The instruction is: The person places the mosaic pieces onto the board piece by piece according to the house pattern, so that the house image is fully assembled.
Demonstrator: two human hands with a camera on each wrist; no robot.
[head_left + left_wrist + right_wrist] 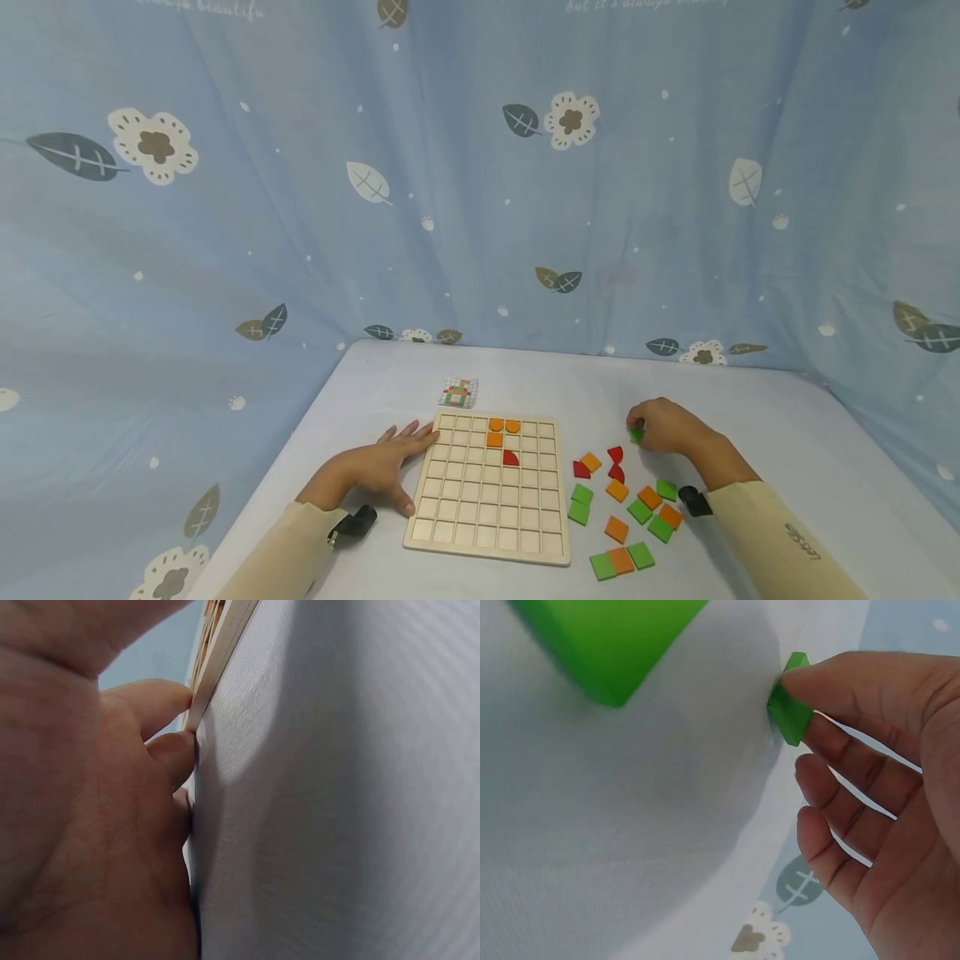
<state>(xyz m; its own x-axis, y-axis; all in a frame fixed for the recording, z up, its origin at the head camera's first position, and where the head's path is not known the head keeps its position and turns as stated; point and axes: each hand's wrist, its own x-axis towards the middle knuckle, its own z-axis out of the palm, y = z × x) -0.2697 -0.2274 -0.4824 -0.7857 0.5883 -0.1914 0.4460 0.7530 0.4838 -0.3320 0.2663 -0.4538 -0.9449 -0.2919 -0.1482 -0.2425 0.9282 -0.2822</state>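
A wooden grid board lies on the white table. On it sit two rounded orange pieces, an orange square tile and a red quarter-circle piece. My left hand is spread at the board's left side, fingertips and thumb touching its edge; the left wrist view shows fingers against the wooden rim. Right of the board, my right hand pinches a green tile between thumb and fingers, close above the table. Part of that tile is hidden by the thumb.
Loose green tiles, orange tiles and red pieces are scattered between the board and my right arm. A small pattern card lies behind the board. A blue printed curtain hangs beyond the table.
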